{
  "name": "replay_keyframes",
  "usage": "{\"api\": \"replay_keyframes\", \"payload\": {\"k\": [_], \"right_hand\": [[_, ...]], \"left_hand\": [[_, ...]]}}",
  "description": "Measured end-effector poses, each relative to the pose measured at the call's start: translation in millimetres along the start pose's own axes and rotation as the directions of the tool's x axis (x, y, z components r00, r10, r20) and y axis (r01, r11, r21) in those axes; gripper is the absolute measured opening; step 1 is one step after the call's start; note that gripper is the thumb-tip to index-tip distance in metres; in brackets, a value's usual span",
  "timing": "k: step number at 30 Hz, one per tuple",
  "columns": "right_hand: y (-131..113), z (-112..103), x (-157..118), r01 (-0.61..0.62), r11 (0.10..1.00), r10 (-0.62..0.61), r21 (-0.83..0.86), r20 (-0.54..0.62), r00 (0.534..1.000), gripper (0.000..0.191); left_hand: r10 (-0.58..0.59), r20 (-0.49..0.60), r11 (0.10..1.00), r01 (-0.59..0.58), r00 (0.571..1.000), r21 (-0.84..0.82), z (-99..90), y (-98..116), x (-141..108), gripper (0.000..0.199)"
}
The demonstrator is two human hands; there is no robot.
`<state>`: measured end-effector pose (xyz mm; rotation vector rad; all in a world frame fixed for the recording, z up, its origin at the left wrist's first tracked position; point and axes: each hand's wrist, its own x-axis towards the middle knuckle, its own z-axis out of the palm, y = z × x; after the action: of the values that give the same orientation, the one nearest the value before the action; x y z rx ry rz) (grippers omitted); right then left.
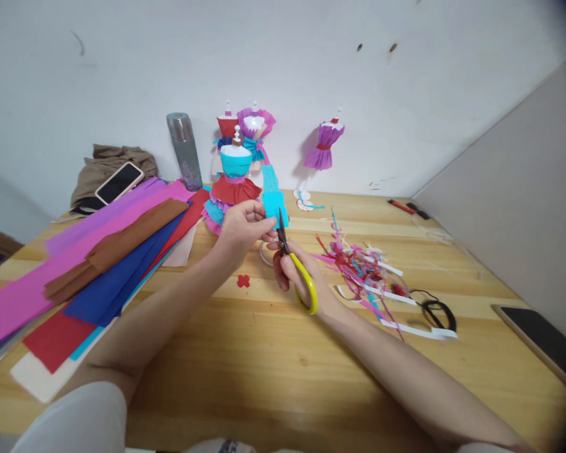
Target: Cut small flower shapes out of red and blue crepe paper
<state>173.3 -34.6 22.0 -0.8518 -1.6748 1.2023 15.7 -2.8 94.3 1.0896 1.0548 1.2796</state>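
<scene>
My left hand point(246, 225) pinches a light blue strip of crepe paper point(274, 204) that sticks up above the fingers. Yellow-handled scissors point(307, 283) are gripped in my right hand point(298, 270), their dark blades pointing up against the blue paper near my left fingertips. Just behind my left hand stands a small dress form point(236, 165) in a blue top and a layered red, blue and purple skirt. A red paper flower cutout point(243, 280) lies on the wooden table point(207, 371) below my hands. Part of a white tape roll point(265, 253) shows between the hands.
Stacked coloured crepe paper point(117, 251) covers the left side, near a phone point(119, 183), brown cloth point(108, 163) and a flask point(185, 151). More dress forms stand at the wall, one in purple point(325, 148). Paper scraps point(358, 264), black cord point(438, 314) and another phone point(542, 340) lie right.
</scene>
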Motion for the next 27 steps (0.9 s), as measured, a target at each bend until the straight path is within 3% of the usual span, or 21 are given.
{"api": "replay_keyframes", "payload": {"k": [27], "right_hand": [[-1.8,1.0,-2.5,-0.018,1.000,0.017,-0.024,-0.028,0.999,0.056]], "left_hand": [[-0.015,0.005,1.000,0.015,1.000,-0.003,0.5,2.3,-1.2,0.021]]}}
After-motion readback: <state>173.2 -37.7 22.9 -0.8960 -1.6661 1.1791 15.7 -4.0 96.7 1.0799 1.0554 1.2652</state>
